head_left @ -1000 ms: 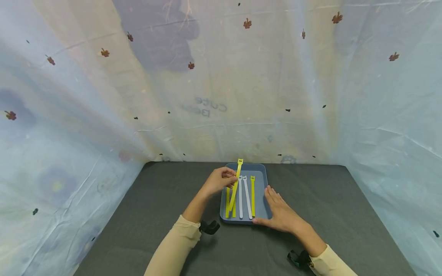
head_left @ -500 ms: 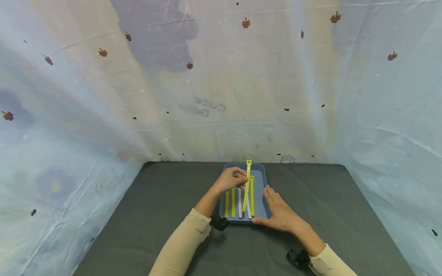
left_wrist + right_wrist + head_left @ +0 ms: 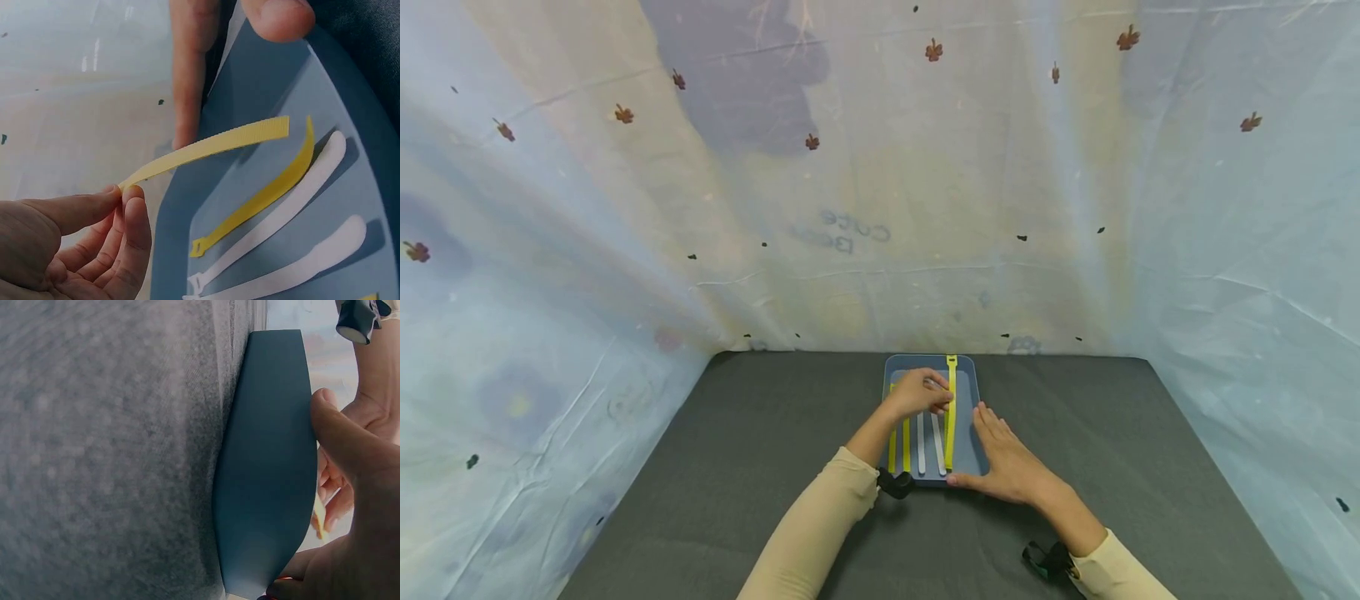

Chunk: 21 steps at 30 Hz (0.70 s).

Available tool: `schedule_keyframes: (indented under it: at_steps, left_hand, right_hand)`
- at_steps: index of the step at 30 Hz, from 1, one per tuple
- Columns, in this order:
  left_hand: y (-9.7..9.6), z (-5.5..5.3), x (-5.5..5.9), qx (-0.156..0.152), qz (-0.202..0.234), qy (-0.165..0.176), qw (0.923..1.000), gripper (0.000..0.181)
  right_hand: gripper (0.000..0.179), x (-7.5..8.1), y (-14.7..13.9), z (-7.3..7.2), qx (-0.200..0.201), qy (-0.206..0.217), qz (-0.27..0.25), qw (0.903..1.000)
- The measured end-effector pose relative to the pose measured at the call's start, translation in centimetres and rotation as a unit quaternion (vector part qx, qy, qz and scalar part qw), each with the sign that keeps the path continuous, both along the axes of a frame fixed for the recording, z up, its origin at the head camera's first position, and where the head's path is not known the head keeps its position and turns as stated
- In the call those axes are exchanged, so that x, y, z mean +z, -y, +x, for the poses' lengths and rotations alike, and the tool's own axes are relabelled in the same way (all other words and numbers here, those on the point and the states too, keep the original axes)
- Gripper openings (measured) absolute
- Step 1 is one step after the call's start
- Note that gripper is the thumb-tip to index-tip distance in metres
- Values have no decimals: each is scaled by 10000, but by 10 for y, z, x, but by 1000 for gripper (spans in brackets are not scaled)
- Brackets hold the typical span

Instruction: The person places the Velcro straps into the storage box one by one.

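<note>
My left hand (image 3: 921, 393) pinches a yellow cable tie (image 3: 237, 140) near its slotted head, between thumb and fingertips. In the left wrist view the tie's ribbed tail hangs over the blue-grey tray (image 3: 967, 437). Another yellow cable tie (image 3: 270, 197) lies in the tray below it, mostly covered by the held one in the head view. To its left lie two white cable ties (image 3: 937, 446), then two more yellow cable ties (image 3: 906, 446). My right hand (image 3: 1011, 462) rests at the tray's near right corner, fingers straight along the right rim, thumb at the front rim.
A dark grey cloth (image 3: 760, 467) covers the table under the tray. Printed pale sheets (image 3: 880, 183) hang behind and at both sides. Black straps (image 3: 897, 483) circle both wrists.
My left hand has carried the yellow cable tie rightward across the tray and lowered it, from above the left ties to over the rightmost one. My right hand stays put.
</note>
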<state>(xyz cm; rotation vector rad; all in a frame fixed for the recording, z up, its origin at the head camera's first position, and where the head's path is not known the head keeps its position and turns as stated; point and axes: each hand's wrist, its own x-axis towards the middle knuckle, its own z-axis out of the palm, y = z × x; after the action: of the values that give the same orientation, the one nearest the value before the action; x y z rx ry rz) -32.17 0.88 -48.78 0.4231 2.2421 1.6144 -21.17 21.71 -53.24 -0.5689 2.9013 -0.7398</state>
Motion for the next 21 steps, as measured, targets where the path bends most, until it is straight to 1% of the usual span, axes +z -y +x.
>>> schedule_keyframes:
  at_steps: [2,6,10,17,21]
  left_hand:
    - [-3,0,-3,37,-8,31,10000,14]
    - [-9,-1,-6,154,-49,87,9998,13]
    - [-16,-1,-9,261,-192,137,9994,12]
    - [-25,-2,-13,485,-299,332,9978,10]
    - [-28,-3,-15,547,-531,369,9964,9]
  right_hand:
    - [131,0,0,0,-25,54,48,10000]
    - [131,0,-1,0,-20,50,-15,10000]
    - [131,0,-1,0,18,8,-86,10000]
    - [132,0,-1,0,39,60,-107,9999]
    - [131,0,-2,0,64,52,-140,9999]
